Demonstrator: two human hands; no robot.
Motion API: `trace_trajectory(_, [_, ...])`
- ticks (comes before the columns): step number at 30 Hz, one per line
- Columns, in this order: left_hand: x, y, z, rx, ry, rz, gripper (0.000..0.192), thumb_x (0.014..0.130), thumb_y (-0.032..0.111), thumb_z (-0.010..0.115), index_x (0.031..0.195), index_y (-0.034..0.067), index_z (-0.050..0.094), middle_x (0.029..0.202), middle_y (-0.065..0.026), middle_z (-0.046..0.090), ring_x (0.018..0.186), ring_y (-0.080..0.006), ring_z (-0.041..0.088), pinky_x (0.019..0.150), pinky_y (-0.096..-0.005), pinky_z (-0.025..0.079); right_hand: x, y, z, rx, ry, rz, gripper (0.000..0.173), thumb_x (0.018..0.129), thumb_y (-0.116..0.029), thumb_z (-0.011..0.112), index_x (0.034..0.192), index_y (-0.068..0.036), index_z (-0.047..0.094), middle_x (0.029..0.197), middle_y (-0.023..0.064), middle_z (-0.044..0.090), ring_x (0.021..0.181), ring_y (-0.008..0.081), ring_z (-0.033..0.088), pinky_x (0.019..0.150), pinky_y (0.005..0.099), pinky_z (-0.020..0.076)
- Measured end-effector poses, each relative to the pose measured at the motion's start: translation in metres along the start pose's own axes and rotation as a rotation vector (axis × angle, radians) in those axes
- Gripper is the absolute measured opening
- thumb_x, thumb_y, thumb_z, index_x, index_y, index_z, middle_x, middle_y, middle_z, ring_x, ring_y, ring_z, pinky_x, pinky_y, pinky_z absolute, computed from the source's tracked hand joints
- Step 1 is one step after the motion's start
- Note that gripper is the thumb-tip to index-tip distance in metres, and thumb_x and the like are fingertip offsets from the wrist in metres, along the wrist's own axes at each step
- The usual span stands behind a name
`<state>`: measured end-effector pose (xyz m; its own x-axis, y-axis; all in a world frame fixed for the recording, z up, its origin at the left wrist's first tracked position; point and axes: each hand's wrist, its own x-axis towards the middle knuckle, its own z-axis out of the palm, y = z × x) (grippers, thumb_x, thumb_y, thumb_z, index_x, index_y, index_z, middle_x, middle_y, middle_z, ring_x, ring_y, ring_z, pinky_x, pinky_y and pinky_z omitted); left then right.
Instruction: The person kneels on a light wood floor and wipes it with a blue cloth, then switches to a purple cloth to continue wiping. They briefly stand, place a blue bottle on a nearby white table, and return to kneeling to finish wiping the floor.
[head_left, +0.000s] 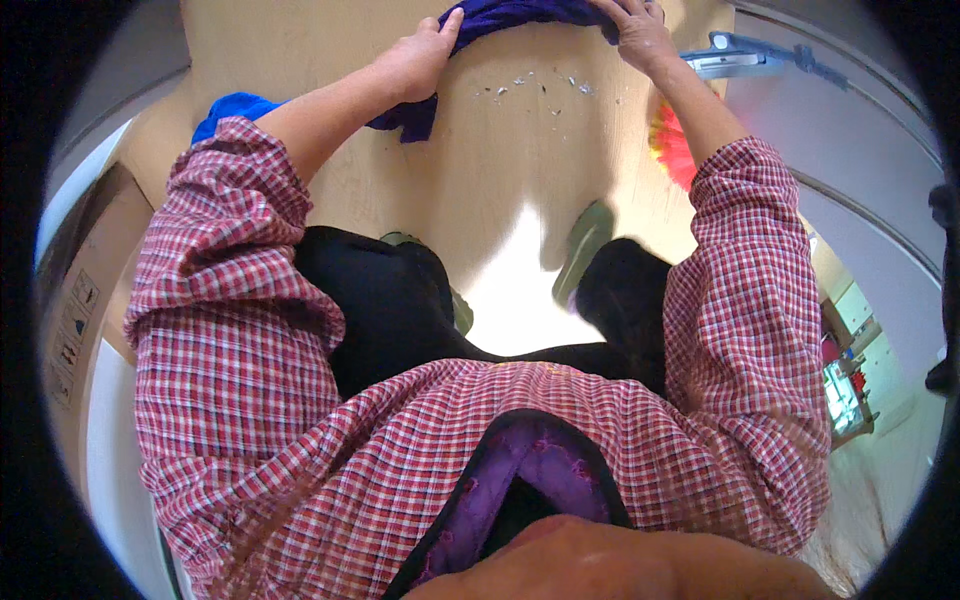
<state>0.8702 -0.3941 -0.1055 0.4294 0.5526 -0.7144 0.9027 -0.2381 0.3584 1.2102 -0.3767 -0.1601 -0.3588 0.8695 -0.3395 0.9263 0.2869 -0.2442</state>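
Note:
A dark purple cloth (525, 13) stretches between my hands at the top edge of the view. My left hand (424, 60) grips one end of it, and a loose part hangs below the wrist. The fingers of my right hand (643, 34) close on the other end; their tips are partly cut off by the frame. Beneath the cloth, small pale and dark bits of debris (544, 88) are scattered on the light wood-look floor (517, 150). A bright blue cloth (236, 112) shows behind my left forearm.
Red and yellow bristles (677, 150), apparently of a broom, lie beside my right forearm. A grey-blue bar-like fixture (742, 58) juts out near a pale panel (840, 120). On the left stands a cardboard box (90, 285) with printed symbols. Green shoes (589, 240) are on my feet.

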Motion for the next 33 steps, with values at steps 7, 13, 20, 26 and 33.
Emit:
trace_trajectory(7, [-0.005,0.008,0.009,-0.061,0.094,-0.084,0.107,0.067,-0.016,0.058,0.155,0.021,0.009,0.132,-0.0251,0.046,0.110,-0.0462,0.056,0.092,-0.0478,0.050,0.000,0.002,-0.001,0.098,0.091,-0.107,0.052,0.080,-0.007,0.063,0.125,-0.034,0.060,0.119,0.0035,0.056,0.110,0.0349,0.047,0.096,0.0431,0.0434])
trace_trajectory(13, [-0.021,0.027,-0.020,-0.058,0.011,-0.251,0.100,0.067,-0.008,0.062,0.153,0.021,0.020,0.135,-0.0248,0.044,0.109,-0.0445,0.057,0.091,-0.0479,0.050,0.000,0.002,0.001,0.191,0.289,-0.170,0.046,0.078,-0.006,0.063,0.117,-0.030,0.067,0.109,0.0037,0.061,0.098,0.0312,0.053,0.086,0.0402,0.0474])
trace_trajectory(20, [-0.043,0.054,0.026,0.065,0.257,-0.296,0.106,0.067,-0.015,0.059,0.151,0.038,0.021,0.134,-0.0170,0.048,0.106,-0.0412,0.060,0.088,-0.0457,0.054,-0.013,0.014,0.015,0.127,0.430,-0.300,0.049,0.079,-0.012,0.066,0.124,-0.031,0.062,0.113,0.0055,0.059,0.102,0.0317,0.052,0.090,0.0415,0.0461])
trace_trajectory(26, [-0.044,0.050,0.071,-0.034,0.208,-0.356,0.102,0.070,-0.008,0.062,0.151,0.037,0.022,0.139,-0.0160,0.047,0.108,-0.0390,0.061,0.088,-0.0444,0.054,-0.056,-0.007,0.034,0.076,0.183,-0.081,0.062,0.079,-0.006,0.058,0.129,-0.042,0.055,0.121,0.0020,0.057,0.108,0.0314,0.050,0.090,0.0444,0.0481])
trace_trajectory(33, [-0.056,0.075,0.107,-0.200,0.196,-0.327,0.100,0.070,-0.006,0.063,0.152,0.034,0.023,0.128,-0.0165,0.052,0.106,-0.0385,0.061,0.088,-0.0442,0.053,-0.101,-0.018,0.037,0.003,0.160,-0.100,0.063,0.076,-0.005,0.059,0.130,-0.037,0.056,0.116,0.0047,0.056,0.103,0.0333,0.049,0.091,0.0453,0.0451])
